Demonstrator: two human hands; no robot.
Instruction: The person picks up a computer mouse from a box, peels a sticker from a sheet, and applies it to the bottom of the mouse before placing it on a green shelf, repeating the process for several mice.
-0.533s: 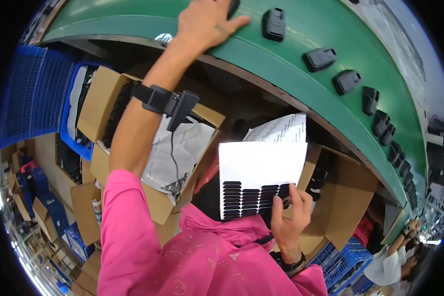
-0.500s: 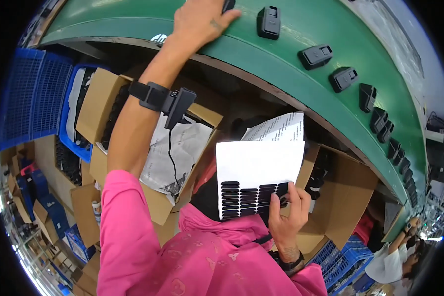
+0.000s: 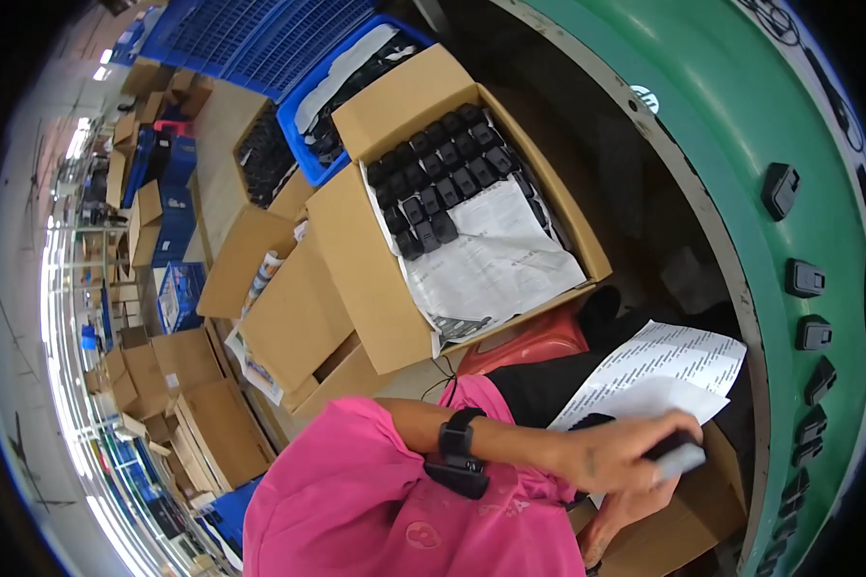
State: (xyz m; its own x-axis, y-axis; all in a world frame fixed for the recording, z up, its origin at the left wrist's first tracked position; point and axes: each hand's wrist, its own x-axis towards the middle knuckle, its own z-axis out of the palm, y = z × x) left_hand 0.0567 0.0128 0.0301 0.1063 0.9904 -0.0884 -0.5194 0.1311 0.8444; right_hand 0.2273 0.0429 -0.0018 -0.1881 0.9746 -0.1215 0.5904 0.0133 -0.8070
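Observation:
My left hand [image 3: 618, 456], with a black strap on its wrist, is closed around a small black plastic block [image 3: 672, 444] with a lighter, shiny end. Under it sits my right hand [image 3: 642, 502], mostly covered, so its fingers cannot be made out. Beside both hands, over my lap, lies a white label sheet [image 3: 664, 365] with rows of dark print, its near part folded. A carton [image 3: 380, 288] to the left holds several rows of similar black blocks [image 3: 447, 165] and white paper [image 3: 510, 255].
Along the right curves a green workbench [image 3: 741, 115] carrying a line of black blocks [image 3: 806, 278]. A second open carton [image 3: 693, 524] stands below my hands. Blue crates [image 3: 250, 43] and more cartons [image 3: 298, 308] are at the left. A red stool [image 3: 539, 341] shows by my leg.
The view has swung left. My left hand has come off the bench, down to my right hand and the label sheet, with a black block in it.

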